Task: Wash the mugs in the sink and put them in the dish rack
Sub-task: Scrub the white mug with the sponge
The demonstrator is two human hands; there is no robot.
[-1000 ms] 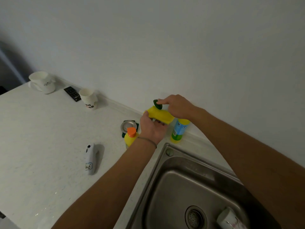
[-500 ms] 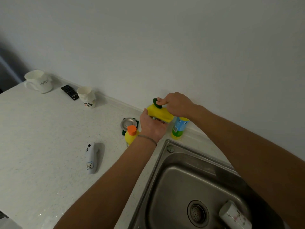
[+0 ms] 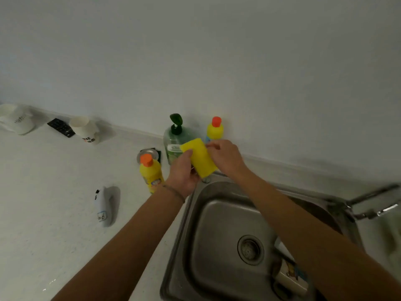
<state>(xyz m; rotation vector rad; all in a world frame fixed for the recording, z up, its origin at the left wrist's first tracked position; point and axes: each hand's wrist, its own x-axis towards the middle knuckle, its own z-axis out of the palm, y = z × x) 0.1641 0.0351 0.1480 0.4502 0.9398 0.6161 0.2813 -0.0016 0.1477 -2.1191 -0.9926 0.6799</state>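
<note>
A yellow sponge (image 3: 199,157) is held up between both hands above the far left corner of the sink (image 3: 217,224). The grip of the left hand (image 3: 183,170) is closed round the sponge from below and the left, thumb laid along its near-left edge; the right hand (image 3: 226,157) pinches the sponge's right side with curled fingers. Just beyond the left grip a clear green pump bottle (image 3: 175,137) stands against the wall, and beyond the right grip a yellow bottle with an orange cap (image 3: 214,130) is seen. Beside the left wrist, to its left, a second yellow bottle (image 3: 151,173) stands on the worktop (image 3: 43,192), with a round metal strainer (image 3: 147,153) just behind it. Further left a white handled object (image 3: 104,206) lies flat. Below the right forearm, at the near right of the basin, a mug (image 3: 290,276) lies on its side, partly hidden by the arm. Well away to the left, by the wall, a white mug (image 3: 18,121), a paper cup (image 3: 85,129) and a black remote (image 3: 61,127) are set. A tap (image 3: 373,205) is seen at the right edge.
</note>
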